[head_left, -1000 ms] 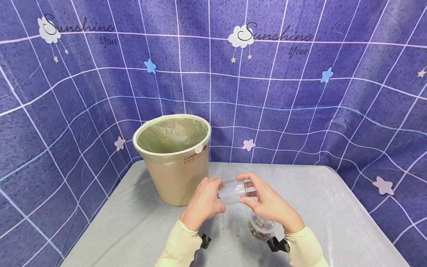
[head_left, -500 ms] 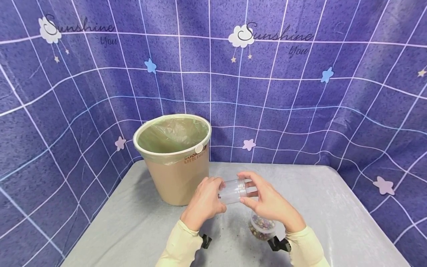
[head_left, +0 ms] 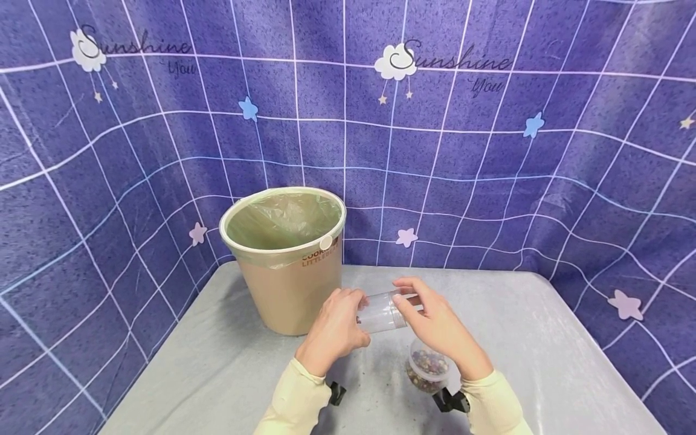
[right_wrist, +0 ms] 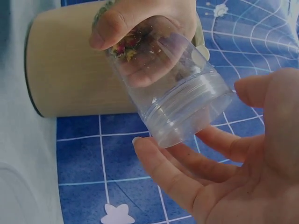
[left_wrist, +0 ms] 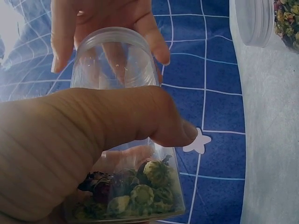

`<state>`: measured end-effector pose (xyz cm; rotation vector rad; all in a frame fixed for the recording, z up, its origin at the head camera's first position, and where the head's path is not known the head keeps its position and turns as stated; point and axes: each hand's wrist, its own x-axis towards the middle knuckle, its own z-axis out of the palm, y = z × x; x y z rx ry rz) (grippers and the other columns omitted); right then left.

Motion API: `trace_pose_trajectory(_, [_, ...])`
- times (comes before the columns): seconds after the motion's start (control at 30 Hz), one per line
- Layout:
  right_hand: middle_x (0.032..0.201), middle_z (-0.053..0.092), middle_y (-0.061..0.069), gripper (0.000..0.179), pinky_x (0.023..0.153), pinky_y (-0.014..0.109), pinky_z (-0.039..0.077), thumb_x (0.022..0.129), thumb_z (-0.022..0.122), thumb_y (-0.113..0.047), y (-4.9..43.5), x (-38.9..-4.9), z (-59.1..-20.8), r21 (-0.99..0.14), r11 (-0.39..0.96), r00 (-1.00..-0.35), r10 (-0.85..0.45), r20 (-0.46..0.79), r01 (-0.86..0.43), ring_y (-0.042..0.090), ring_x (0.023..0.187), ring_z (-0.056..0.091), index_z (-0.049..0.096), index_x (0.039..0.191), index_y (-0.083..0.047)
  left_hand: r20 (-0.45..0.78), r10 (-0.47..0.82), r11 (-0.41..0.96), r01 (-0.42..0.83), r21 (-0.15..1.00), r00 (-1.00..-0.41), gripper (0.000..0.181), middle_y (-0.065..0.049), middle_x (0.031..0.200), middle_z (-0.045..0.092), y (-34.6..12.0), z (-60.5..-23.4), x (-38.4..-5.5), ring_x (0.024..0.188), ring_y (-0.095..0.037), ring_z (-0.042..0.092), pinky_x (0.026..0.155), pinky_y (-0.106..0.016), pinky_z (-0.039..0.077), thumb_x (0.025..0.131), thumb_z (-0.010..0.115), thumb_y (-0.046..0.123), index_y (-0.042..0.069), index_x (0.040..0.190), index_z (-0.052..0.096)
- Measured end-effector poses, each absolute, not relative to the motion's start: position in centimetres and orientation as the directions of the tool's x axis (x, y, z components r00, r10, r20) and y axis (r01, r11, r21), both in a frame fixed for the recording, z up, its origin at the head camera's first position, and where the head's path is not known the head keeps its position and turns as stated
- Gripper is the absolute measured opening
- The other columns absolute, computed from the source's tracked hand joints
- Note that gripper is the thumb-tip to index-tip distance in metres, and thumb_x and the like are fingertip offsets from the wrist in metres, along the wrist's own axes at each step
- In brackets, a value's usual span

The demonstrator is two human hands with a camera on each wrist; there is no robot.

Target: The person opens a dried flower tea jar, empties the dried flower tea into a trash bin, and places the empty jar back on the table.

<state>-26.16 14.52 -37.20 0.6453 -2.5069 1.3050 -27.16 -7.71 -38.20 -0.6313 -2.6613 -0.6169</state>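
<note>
Clear jar point(head_left: 377, 315) — in left grip point(head_left: 334, 326)

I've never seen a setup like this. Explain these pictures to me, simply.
There is no machine working here, just a person's bare left hand and right hand. The wide pictures come from a camera on the head, looking forward and down. The other two come from cameras on the wrists, each looking at that hand's work.

The left hand grips a clear jar, tipped on its side, with what look like dried buds near its bottom. The right hand's fingers are spread around the other end.

On the grey table stand a beige bin lined with a plastic bag, and a second jar with similar bits inside.
</note>
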Motion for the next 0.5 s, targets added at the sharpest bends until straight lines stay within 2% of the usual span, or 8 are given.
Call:
trace_pose_trajectory(0.2, [0.115,0.073,0.007,0.03,0.076,0.036,0.056,0.106,0.055,-0.036,14.41,-26.35,-37.32,-0.749,0.515,-0.909,-0.229,0.348,-0.417,0.018,0.091,0.069,0.061,0.132,-0.022,0.411,0.343,0.804,0.49,0.338,-0.845,0.049,0.0,0.086,0.064,-7.68,-38.2,-27.22,0.084,-0.018,0.054,0.076,-0.034,0.048,0.052,0.086,0.011,0.013,0.098,0.068])
trace_pose_trajectory(0.37, [0.105,0.073,0.007,0.031,0.065,0.031,0.056,0.107,0.053,-0.041,14.12,-26.46,-37.58,-0.799,0.484,-0.934,-0.203,0.295,-0.358,0.015,0.073,0.068,0.064,0.128,-0.021,0.406,0.336,0.805,0.483,0.345,-0.85,0.05,0.004,0.084,0.061,-7.75,-38.24,-27.11,0.084,-0.017,0.053,0.076,-0.033,0.048,0.052,0.086,0.011,0.014,0.098,0.068])
trace_pose_trajectory(0.5, [0.099,0.072,0.007,0.032,0.062,0.034,0.058,0.106,0.052,-0.045,13.92,-26.45,-37.73,-0.828,0.462,-0.948,-0.178,0.264,-0.318,0.017,0.069,0.068,0.066,0.123,-0.021,0.412,0.337,0.807,0.485,0.337,-0.846,0.05,0.006,0.083,0.058,-7.75,-38.34,-27.13,0.083,-0.017,0.053,0.076,-0.033,0.049,0.051,0.087,0.012,0.014,0.098,0.068])
